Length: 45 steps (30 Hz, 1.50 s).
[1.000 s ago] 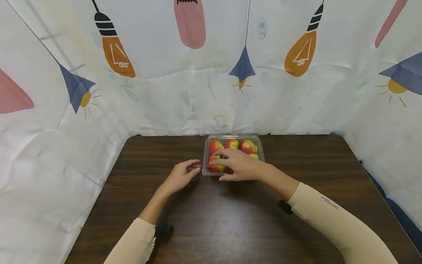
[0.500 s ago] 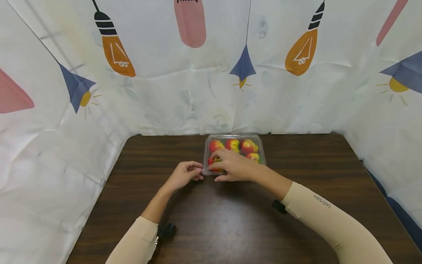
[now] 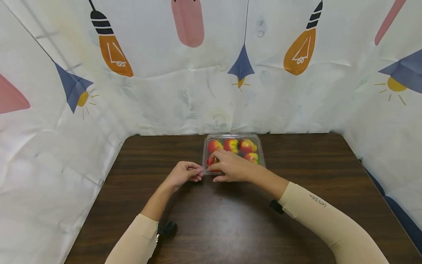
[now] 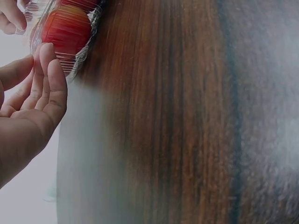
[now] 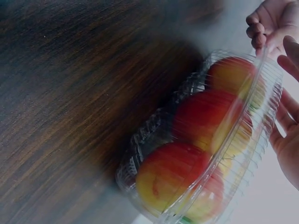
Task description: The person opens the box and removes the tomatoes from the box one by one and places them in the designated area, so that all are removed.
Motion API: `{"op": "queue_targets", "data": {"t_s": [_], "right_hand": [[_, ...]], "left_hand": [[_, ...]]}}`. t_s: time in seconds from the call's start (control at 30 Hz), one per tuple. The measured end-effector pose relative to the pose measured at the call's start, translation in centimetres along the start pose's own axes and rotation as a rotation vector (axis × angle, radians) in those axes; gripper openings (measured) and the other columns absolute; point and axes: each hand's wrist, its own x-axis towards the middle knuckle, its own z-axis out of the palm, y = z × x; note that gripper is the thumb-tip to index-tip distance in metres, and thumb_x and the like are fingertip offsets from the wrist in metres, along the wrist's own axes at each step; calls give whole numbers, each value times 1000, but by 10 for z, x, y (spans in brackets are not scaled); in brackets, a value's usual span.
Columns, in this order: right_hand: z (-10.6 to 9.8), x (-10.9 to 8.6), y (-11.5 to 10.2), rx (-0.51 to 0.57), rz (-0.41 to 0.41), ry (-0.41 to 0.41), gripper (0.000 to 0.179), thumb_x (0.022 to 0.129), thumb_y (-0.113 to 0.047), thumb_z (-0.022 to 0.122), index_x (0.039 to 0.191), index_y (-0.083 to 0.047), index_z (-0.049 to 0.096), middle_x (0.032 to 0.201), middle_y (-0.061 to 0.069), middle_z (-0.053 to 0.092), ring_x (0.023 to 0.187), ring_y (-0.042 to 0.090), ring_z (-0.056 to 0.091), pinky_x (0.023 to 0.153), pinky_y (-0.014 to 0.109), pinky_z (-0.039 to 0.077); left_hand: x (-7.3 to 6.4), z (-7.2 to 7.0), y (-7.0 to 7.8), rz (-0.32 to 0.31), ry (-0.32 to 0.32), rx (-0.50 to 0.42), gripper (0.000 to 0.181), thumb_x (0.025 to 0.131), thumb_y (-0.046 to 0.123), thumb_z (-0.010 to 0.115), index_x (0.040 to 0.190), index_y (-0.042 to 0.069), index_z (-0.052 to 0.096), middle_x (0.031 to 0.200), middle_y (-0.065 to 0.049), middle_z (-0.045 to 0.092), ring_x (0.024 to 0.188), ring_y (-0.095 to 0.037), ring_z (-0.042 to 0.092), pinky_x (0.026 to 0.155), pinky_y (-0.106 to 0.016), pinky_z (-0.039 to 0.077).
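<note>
A clear plastic clamshell box sits at the far edge of the table. Through its lid show several red-and-yellow fruits that look like apples. At the box's near left corner, my left hand pinches the rim between thumb and fingers, also seen by the left wrist camera, where the fingertips of that hand meet the plastic edge. My right hand lies over the lid's near left part with spread, slightly bent fingers. It hides some of the fruit. The lid appears down on the box.
The box stands on a dark wood-grain table. Behind and beside the table hangs a white cloth printed with lamps and bulbs. A dark strap device is on the left wrist, another on the right.
My left hand has moved right to the box's corner and closed its fingertips on the rim. The right hand has slid slightly left and nearer over the lid. The box stays put.
</note>
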Motion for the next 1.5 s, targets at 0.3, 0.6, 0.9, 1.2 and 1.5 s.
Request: {"op": "queue_targets", "data": {"t_s": [0.3, 0.6, 0.9, 1.2, 1.5], "right_hand": [[4, 4, -2, -54, -7, 8, 38, 89, -40, 82, 122, -21, 76, 124, 8, 59, 106, 23, 58, 88, 34, 55], [15, 10, -7, -133, 12, 86, 31, 86, -40, 85, 110, -22, 76, 111, 4, 59, 95, 18, 57, 78, 29, 54], [27, 16, -11, -258, 28, 170, 31, 83, -42, 87, 100, -21, 72, 98, 2, 56, 89, 19, 54, 73, 29, 49], [33, 19, -15, -271, 55, 223, 29, 83, -41, 87, 97, -20, 74, 94, 2, 53, 85, 19, 50, 70, 28, 46], [37, 20, -16, -294, 41, 275, 16, 91, -35, 80, 95, -20, 77, 92, 1, 55, 83, 18, 53, 66, 28, 49]], "left_hand": [[2, 1, -2, -27, -12, -88, 23, 103, 0, 57, 117, -18, 62, 83, -1, 72, 74, -11, 70, 70, -22, 63], [2, 2, 0, -30, -13, -83, 21, 102, 1, 60, 113, -16, 64, 84, -2, 74, 73, -11, 70, 70, -23, 62], [4, 2, -2, -23, -14, -68, 19, 101, 1, 61, 109, -16, 66, 79, -1, 71, 72, -11, 69, 69, -23, 62], [2, 4, 0, -36, -2, -81, 16, 101, -1, 60, 107, -15, 65, 78, -1, 70, 71, -11, 69, 68, -22, 62], [2, 4, 1, -32, -13, -88, 19, 101, -2, 60, 109, -18, 63, 78, -1, 70, 72, -11, 68, 68, -21, 61]]}}
